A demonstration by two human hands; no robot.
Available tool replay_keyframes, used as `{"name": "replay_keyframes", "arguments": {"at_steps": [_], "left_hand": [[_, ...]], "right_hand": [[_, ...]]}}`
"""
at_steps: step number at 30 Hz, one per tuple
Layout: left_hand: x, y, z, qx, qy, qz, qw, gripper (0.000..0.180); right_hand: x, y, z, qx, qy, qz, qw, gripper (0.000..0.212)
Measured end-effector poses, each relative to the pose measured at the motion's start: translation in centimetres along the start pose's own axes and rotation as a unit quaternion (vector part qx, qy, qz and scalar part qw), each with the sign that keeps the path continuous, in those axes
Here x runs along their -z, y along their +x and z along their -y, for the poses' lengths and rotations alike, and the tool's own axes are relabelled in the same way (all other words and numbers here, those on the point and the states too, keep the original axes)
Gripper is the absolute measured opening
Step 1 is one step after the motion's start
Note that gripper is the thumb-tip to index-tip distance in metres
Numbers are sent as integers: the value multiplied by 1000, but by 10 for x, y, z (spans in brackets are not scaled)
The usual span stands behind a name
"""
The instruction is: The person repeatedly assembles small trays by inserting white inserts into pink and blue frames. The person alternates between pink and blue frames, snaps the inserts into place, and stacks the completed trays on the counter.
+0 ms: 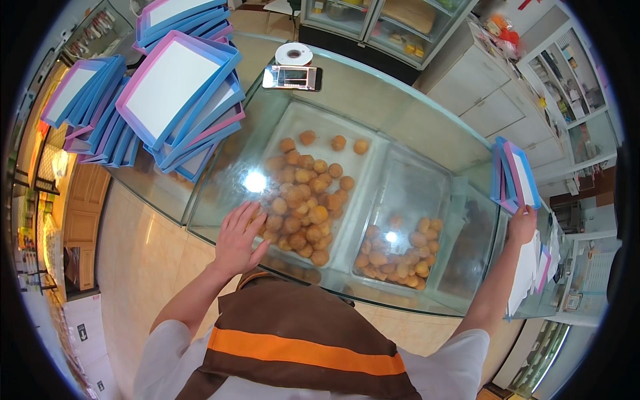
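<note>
My left hand lies flat on the glass counter top near its front edge, fingers stretched out and holding nothing. Under the glass, round golden-brown pastry balls fill much of a white tray, below and beside that hand. Far to the right, my right hand is closed on the lower edge of a pink-rimmed shallow box with a white inside. Blue-rimmed boxes stand close against it. Below that hand are white paper sheets, partly hidden by my forearm.
Tall stacks of blue and pink shallow boxes cover the counter's left end. A phone and a white tape roll lie at the far edge. A second tray of pastry balls sits under the glass. A glass-door fridge stands beyond.
</note>
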State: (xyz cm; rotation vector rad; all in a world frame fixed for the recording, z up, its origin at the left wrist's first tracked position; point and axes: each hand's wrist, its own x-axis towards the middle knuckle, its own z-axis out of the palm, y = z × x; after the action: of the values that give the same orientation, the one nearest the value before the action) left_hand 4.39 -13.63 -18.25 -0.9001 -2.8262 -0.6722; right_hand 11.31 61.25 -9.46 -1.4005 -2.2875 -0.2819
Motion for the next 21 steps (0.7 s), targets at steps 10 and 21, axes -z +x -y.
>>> {"name": "replay_keyframes", "arguments": {"at_steps": [10, 21], "left_hand": [[0, -2, 1, 6, 3, 11, 1000, 57], [1, -1, 2, 6, 6, 17, 1000, 56]], "right_hand": [[4, -71, -120, -72, -159, -12, 985, 74], [23, -178, -134, -39, -204, 134, 969, 60]]}}
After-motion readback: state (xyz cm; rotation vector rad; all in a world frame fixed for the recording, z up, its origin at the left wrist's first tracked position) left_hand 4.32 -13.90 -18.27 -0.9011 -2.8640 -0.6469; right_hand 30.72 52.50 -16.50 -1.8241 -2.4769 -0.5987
